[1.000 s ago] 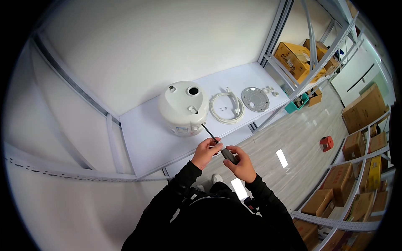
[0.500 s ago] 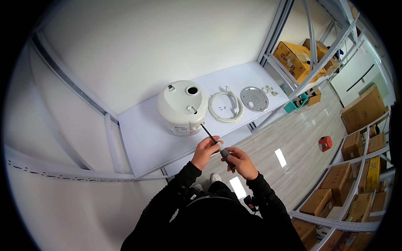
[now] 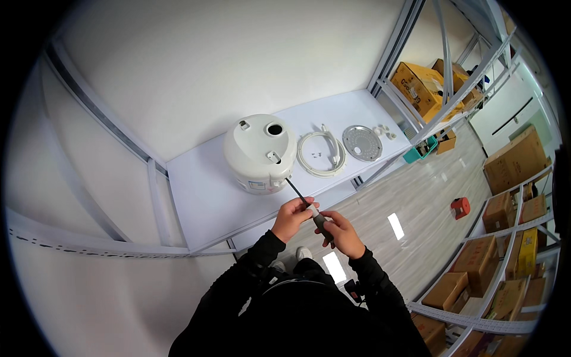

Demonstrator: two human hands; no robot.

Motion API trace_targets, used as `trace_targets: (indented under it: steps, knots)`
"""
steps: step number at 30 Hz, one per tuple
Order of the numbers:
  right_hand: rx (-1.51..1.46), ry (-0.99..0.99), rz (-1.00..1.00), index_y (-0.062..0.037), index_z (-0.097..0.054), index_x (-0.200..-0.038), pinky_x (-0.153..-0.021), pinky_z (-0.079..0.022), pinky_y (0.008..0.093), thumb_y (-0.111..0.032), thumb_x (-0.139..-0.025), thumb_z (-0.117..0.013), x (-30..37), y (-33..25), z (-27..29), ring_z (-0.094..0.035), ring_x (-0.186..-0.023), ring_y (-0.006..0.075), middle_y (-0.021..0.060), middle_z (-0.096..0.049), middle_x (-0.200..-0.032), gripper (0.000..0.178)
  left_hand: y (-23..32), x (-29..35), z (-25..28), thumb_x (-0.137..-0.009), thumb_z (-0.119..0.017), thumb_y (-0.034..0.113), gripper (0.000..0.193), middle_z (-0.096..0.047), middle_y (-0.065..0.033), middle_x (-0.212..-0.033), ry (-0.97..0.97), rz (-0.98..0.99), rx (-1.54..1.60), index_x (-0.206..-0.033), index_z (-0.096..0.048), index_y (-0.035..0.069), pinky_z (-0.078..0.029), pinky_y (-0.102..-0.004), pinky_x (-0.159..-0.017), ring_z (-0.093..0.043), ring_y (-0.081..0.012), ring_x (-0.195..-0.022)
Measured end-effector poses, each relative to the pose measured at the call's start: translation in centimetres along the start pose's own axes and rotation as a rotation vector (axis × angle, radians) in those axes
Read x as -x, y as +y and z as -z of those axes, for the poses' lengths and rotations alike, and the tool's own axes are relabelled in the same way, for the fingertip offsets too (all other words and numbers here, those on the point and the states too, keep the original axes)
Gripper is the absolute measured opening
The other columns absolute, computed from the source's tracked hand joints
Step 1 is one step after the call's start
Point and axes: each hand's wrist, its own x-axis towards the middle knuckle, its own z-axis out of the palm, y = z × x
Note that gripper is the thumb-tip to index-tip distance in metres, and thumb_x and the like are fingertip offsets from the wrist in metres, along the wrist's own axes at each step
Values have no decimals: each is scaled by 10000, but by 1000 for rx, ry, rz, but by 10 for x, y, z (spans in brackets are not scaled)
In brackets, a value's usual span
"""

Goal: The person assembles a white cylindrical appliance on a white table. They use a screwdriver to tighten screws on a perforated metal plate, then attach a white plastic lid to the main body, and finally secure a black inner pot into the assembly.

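While our left hand (image 3: 291, 218) pinches the shaft, our right hand (image 3: 340, 231) grips the screwdriver (image 3: 308, 204) handle, tip pointing toward the white cooker (image 3: 260, 153).

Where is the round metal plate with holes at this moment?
In the head view, the round metal plate lies flat on the white shelf, toward its right end, just right of the white ring-shaped gasket and left of some small white parts.

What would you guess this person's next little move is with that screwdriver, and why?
Probably bringing the tip onto the white cooker. Both hands grip the screwdriver: the left hand near the shaft, the right hand on the handle. Its tip sits right at the cooker's near edge, though whether it touches is unclear.
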Motion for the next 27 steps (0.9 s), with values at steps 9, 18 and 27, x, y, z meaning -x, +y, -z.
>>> trace_targets:
  steps: [9, 18, 27]
  knots:
    - [320, 147, 368, -36, -588, -1323, -650, -495, 288, -160, -906, -732, -9, 27, -1, -607, -702, 141, 63, -637, -932, 458, -7, -10, 13, -978, -698, 83, 338, -675, -28, -999, -3, 20, -182, -1282, -609, -34, -545, -279, -873, -646, -102, -978]
    - [70, -39, 99, -39, -544, -1386, -674, -522, 281, -101, -931, -689, -12, 16, 13, -654, -804, 136, 81, -637, -1143, 482, 0, -5, 14, -987, -656, 51, 452, -707, -134, -1187, -63, 15, 26, -1404, -509, -43, -548, -332, -974, -665, -180, -1098]
    - [375, 123, 438, -43, -569, -1351, -703, -499, 267, -82, -883, -762, -15, 32, 9, -599, -806, 104, 32, -596, -1065, 507, -2, -12, 14, -973, -714, 104, 272, -693, -41, -1007, -25, 35, -121, -1202, -636, -22, -545, -272, -835, -656, -107, -954]
